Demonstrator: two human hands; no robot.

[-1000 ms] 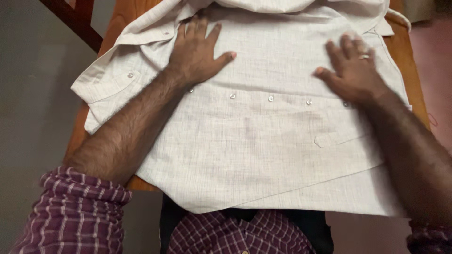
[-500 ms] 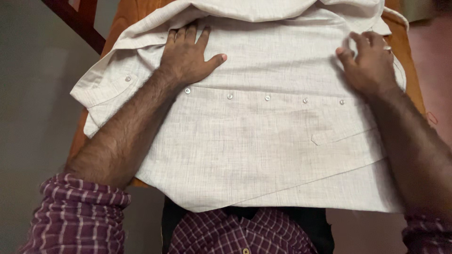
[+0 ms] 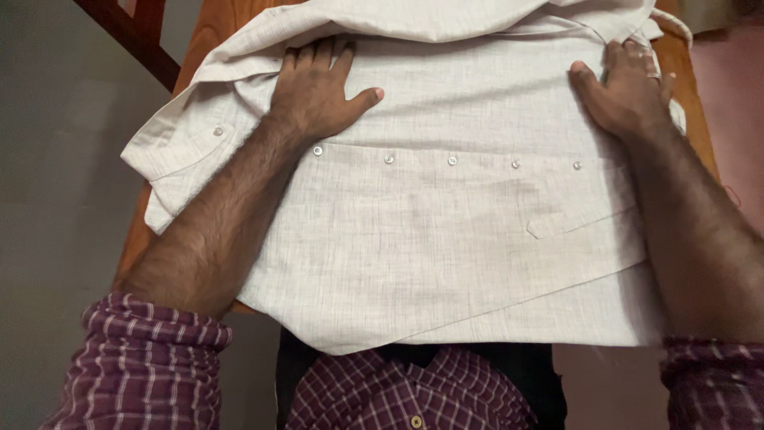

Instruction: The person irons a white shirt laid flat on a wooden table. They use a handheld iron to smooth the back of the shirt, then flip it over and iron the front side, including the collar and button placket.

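Note:
A pale beige button-up shirt [image 3: 446,239] lies spread over a small wooden table [image 3: 208,40], its row of buttons [image 3: 450,160] running left to right. My left hand [image 3: 318,91] presses flat on the shirt's upper left, fingers spread, thumb pointing right. My right hand [image 3: 625,87], with a ring on one finger, rests palm down on the upper right part, fingertips at a fold near the table's edge. Neither hand holds anything. A cuffed sleeve [image 3: 179,151] hangs off the left side.
The shirt's hem overhangs the table's near edge above my lap. Grey floor [image 3: 56,199] lies to the left and pinkish floor [image 3: 736,119] to the right. A dark wooden rail [image 3: 131,36] crosses the top left corner.
Both hands have slid away from me, up the shirt toward its far fold. The right hand moved further right, toward the table's edge.

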